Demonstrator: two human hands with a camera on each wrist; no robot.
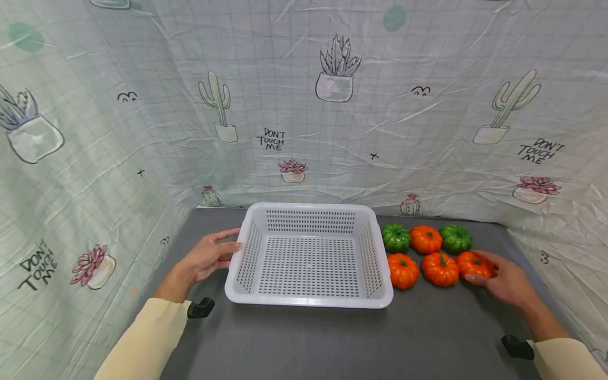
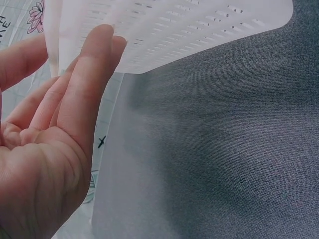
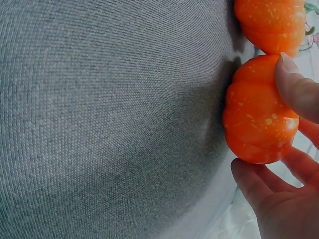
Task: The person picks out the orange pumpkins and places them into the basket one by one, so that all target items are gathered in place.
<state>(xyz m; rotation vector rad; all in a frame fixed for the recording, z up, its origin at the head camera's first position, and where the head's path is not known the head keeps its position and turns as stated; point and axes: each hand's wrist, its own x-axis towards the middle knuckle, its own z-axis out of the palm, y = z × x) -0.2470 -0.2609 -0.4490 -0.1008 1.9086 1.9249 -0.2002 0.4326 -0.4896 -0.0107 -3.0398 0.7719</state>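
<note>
The right hand has its thumb and fingers clamped round the end pumpkin, while the left hand, fingers straight and a little apart, touches the left side of the bare white basket. Between that pumpkin and the basket stand two orange pumpkins, the middle one and the near-left one; behind them sit the left green one, the back orange one and the right green one, with a printed curtain beyond the grey counter.

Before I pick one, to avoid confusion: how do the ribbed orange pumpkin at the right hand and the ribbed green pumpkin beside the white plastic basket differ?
The right hand grips the ribbed orange pumpkin; no hand touches the ribbed green pumpkin. The orange one is in the front row, the green in back. Both look glossy.
</note>
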